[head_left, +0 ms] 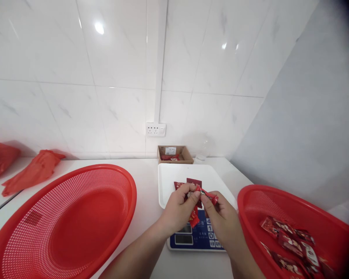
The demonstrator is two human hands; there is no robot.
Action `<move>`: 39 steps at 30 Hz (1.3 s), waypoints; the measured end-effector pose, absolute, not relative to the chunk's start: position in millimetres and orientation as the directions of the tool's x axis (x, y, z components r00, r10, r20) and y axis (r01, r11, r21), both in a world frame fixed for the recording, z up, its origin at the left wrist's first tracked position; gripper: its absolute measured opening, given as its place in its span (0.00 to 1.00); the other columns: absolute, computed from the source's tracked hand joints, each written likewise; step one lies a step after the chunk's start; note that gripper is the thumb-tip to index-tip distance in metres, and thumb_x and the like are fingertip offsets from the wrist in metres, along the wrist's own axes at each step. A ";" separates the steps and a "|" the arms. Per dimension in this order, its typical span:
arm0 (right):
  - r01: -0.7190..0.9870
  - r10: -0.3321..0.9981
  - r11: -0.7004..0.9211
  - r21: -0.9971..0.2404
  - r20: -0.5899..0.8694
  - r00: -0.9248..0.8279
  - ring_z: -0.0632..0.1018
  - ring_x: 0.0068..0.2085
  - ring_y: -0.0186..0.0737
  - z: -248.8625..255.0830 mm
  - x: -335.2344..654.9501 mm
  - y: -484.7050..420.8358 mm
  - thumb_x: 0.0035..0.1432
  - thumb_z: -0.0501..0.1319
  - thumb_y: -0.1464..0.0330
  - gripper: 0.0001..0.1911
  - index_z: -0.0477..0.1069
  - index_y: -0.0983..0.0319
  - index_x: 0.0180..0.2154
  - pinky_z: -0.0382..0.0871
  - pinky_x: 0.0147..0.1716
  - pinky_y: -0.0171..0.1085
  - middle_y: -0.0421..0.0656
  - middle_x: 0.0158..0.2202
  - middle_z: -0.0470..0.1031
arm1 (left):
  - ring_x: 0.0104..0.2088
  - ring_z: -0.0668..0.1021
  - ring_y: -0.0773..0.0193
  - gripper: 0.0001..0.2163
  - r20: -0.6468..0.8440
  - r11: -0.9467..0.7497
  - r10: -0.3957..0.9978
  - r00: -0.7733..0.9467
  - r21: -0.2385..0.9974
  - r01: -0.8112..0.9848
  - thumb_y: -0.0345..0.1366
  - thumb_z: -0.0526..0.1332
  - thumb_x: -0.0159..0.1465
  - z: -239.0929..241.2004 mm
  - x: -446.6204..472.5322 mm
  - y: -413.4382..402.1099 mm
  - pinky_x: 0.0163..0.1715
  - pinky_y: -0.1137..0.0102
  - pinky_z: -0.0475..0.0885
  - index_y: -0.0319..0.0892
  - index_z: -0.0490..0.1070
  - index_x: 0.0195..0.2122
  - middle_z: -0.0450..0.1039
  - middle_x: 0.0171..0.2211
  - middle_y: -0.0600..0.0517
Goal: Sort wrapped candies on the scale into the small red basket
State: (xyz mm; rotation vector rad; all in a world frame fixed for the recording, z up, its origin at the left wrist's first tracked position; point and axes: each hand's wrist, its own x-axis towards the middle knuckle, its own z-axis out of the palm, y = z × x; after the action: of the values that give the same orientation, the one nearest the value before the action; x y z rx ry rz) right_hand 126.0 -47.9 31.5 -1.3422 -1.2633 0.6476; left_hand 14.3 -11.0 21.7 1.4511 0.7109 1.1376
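Observation:
My left hand and my right hand meet over a blue electronic scale with a white tray on top. Both pinch small red wrapped candies; more red wrappers hang under my left fingers. Dark red packets lie on the tray just beyond my fingers. A red mesh basket at the right holds several red wrapped candies.
A large red mesh basket with nothing in it sits at the left. Red plastic bags lie at the far left. A small cardboard box stands by the tiled wall under a socket.

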 end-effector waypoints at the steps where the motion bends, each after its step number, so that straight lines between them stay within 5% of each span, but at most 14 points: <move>1: 0.308 0.916 0.202 -0.930 0.291 0.276 0.60 0.21 0.32 31.5 125.9 -48.3 0.53 0.57 0.56 0.15 0.64 0.60 0.24 0.55 0.21 0.32 0.34 0.18 0.62 | 0.29 0.68 0.68 0.12 0.260 -0.219 0.896 0.361 0.964 -0.151 0.44 0.53 0.62 21.9 14.1 -11.1 0.34 0.71 0.65 0.40 0.66 0.32 0.65 0.28 0.54; 10: 0.252 0.906 0.141 -0.957 0.228 0.358 0.64 0.22 0.34 9.5 145.2 -32.3 0.53 0.56 0.52 0.17 0.65 0.60 0.30 0.59 0.22 0.32 0.34 0.18 0.61 | 0.32 0.69 0.68 0.10 0.250 -0.199 0.914 0.319 0.963 -0.182 0.42 0.54 0.62 21.3 13.3 -6.9 0.36 0.71 0.65 0.41 0.67 0.33 0.66 0.30 0.53; 14: 0.429 0.883 0.040 -0.902 0.234 0.408 0.70 0.28 0.39 -3.5 161.0 -18.2 0.52 0.55 0.52 0.19 0.68 0.61 0.34 0.64 0.29 0.37 0.40 0.25 0.70 | 0.34 0.70 0.67 0.11 0.234 -0.158 0.923 0.306 0.954 -0.254 0.41 0.56 0.61 22.1 11.4 -3.9 0.38 0.70 0.66 0.42 0.66 0.41 0.68 0.33 0.52; 19: 0.561 0.910 -0.093 -0.823 0.158 0.383 0.73 0.36 0.45 -13.1 169.8 -8.6 0.52 0.54 0.52 0.23 0.70 0.62 0.40 0.65 0.36 0.39 0.45 0.35 0.75 | 0.34 0.72 0.67 0.25 0.188 -0.099 0.932 0.310 0.954 -0.282 0.40 0.58 0.60 22.2 9.0 -4.9 0.40 0.67 0.66 0.46 0.52 0.58 0.69 0.34 0.52; 25: 0.557 0.900 -0.108 -0.824 0.157 0.407 0.73 0.30 0.40 -23.3 178.9 -1.7 0.53 0.52 0.52 0.33 0.58 0.63 0.56 0.66 0.35 0.41 0.49 0.48 0.71 | 0.34 0.73 0.66 0.29 0.154 -0.065 0.931 0.330 0.962 -0.266 0.39 0.59 0.59 22.8 8.6 -6.2 0.41 0.67 0.66 0.44 0.49 0.59 0.70 0.33 0.52; 28: 0.476 0.905 -0.024 -0.879 0.183 0.384 0.72 0.31 0.39 -16.0 174.9 -6.7 0.52 0.54 0.52 0.30 0.63 0.62 0.52 0.66 0.34 0.39 0.48 0.47 0.70 | 0.33 0.73 0.66 0.24 0.164 -0.060 0.919 0.359 0.957 -0.284 0.40 0.60 0.58 22.4 9.6 -5.8 0.39 0.66 0.67 0.42 0.54 0.53 0.71 0.33 0.50; 33: 0.158 0.983 0.092 -0.983 0.115 0.141 0.63 0.21 0.32 6.2 157.2 -25.3 0.55 0.54 0.52 0.19 0.69 0.61 0.36 0.57 0.20 0.32 0.37 0.24 0.65 | 0.32 0.73 0.66 0.14 0.219 -0.074 0.877 0.428 0.941 -0.330 0.40 0.60 0.59 24.2 9.3 -7.9 0.37 0.68 0.67 0.41 0.61 0.41 0.71 0.33 0.50; 39: 0.036 0.985 0.127 -0.991 0.130 0.115 0.58 0.20 0.29 9.7 149.3 -33.7 0.53 0.59 0.56 0.16 0.66 0.62 0.25 0.51 0.18 0.30 0.34 0.19 0.60 | 0.37 0.73 0.64 0.11 0.227 -0.121 0.850 0.474 0.962 -0.243 0.40 0.60 0.58 23.0 7.1 -8.0 0.41 0.67 0.66 0.40 0.66 0.39 0.72 0.35 0.50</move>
State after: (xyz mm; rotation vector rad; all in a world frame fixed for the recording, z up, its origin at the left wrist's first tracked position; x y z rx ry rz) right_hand 149.3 -33.7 9.7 -1.1880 -1.2014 1.0151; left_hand 7.1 -8.0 23.0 1.3870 0.5823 1.0288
